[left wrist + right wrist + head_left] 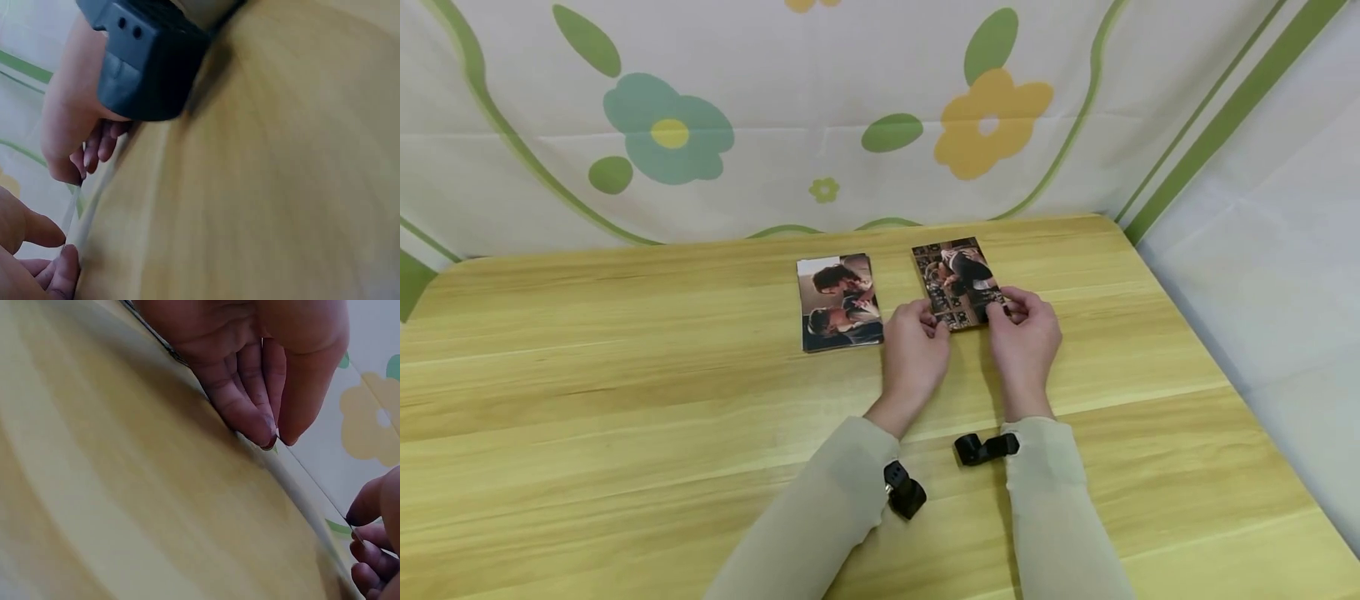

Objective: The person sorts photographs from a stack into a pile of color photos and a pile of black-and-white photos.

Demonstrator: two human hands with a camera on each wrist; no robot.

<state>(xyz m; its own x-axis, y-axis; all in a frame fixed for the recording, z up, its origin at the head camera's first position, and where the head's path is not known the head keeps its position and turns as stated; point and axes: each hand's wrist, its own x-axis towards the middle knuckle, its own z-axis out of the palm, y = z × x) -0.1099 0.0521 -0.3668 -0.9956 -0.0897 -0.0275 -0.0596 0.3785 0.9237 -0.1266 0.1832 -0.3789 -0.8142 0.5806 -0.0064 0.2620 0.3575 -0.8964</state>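
Both hands hold a dark photo print (957, 271) by its near corners, toward the right of the table's far side. The left hand (917, 354) pinches its near left corner between thumb and fingers. At the near right corner, the thumb of the right hand (1026, 337) lies on top with fingers curled at the edge. Seen edge-on in the right wrist view, the print (312, 481) is a thin line between the two hands, close over the table. Just left of the left hand lies a small stack of photo prints (842, 312), its top one showing two people.
The wooden table (625, 400) ends at a patterned cloth (820, 100) with flowers, which hangs behind it. A white surface (1285, 250) stands along the right side. Black wrist cameras (906, 492) sit at both beige sleeves, close to the tabletop.
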